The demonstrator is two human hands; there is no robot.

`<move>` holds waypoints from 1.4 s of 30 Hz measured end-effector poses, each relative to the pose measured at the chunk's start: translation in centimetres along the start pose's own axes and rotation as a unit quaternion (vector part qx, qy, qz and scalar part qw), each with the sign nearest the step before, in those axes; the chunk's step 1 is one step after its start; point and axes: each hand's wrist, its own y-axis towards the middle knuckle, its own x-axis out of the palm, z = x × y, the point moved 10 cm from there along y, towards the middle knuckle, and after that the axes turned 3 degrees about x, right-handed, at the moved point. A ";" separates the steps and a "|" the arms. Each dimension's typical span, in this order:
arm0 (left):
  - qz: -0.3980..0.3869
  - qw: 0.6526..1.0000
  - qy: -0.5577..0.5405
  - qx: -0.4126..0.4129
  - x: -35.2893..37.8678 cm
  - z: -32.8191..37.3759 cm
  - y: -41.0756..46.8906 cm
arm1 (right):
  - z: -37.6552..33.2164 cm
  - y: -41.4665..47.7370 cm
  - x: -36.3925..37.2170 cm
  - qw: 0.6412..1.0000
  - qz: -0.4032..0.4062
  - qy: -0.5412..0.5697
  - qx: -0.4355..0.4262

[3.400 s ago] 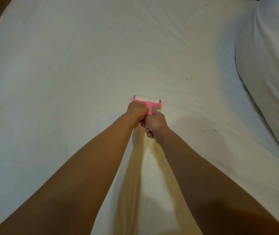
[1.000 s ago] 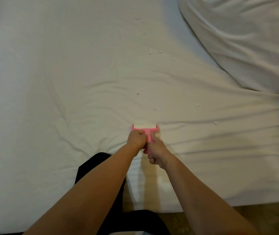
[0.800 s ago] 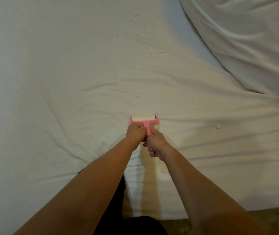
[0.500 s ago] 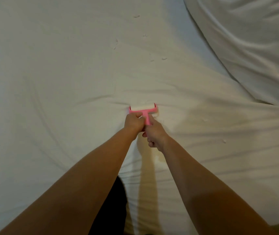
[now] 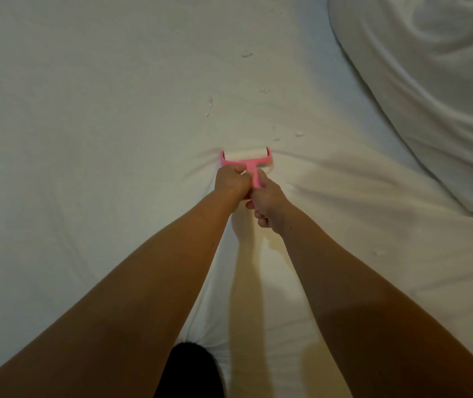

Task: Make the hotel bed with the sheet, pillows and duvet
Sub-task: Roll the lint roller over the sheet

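Currently both hands share one tool: the left hand (image 5: 231, 180) curls round the top of the handle of the pink plastic T-shaped lint roller (image 5: 246, 162) and the right hand (image 5: 268, 201) wraps the handle lower down, so both grips are closed on it. The roller head lies flat on the white cotton bed sheet (image 5: 86, 139), which is spread over the mattress and bunched into a small ridge at the head. Pale lint flecks (image 5: 299, 134) lie just beyond, with more farther up. Judgement: lighter downward pressure and short straight strokes should stop the fabric ruckling; aim slightly right for the nearest flecks. Rumpled white bedding (image 5: 430, 96), duvet or pillow not distinguishable, lies at upper right, apart from the roller.
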 end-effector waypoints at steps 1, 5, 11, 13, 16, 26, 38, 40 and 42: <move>0.000 1.000 -0.004 0.000 -0.1 0.3 0.6 | -0.6 0.4 0.0 1.000 0.000 0.003 -0.010; 0.004 1.000 0.005 0.016 -0.5 1.6 2.5 | -2.1 2.0 0.3 1.000 0.007 -0.003 -0.019; 0.011 0.999 0.011 0.038 -1.4 3.2 5.0 | -3.9 3.9 0.8 0.999 0.013 -0.025 -0.025; 0.014 0.998 0.023 0.058 -1.8 4.1 5.7 | -4.5 4.6 1.1 0.999 0.017 -0.038 -0.031; 0.014 0.996 0.025 0.083 -2.8 5.7 6.2 | -6.2 4.8 1.7 0.999 0.019 -0.009 -0.042; 0.015 0.997 0.004 0.075 -8.0 6.4 8.7 | -10.2 6.4 5.7 0.997 0.017 -0.021 -0.075; 0.017 0.990 0.008 0.139 -10.9 11.4 17.2 | -16.6 13.8 6.7 0.992 0.037 -0.040 -0.111; 0.039 0.982 0.052 0.178 -12.0 12.6 18.4 | -17.3 14.8 6.7 0.992 0.040 -0.047 -0.110; 0.091 0.965 0.121 0.216 -13.5 13.4 19.3 | -17.8 15.8 6.7 0.992 0.047 -0.053 -0.107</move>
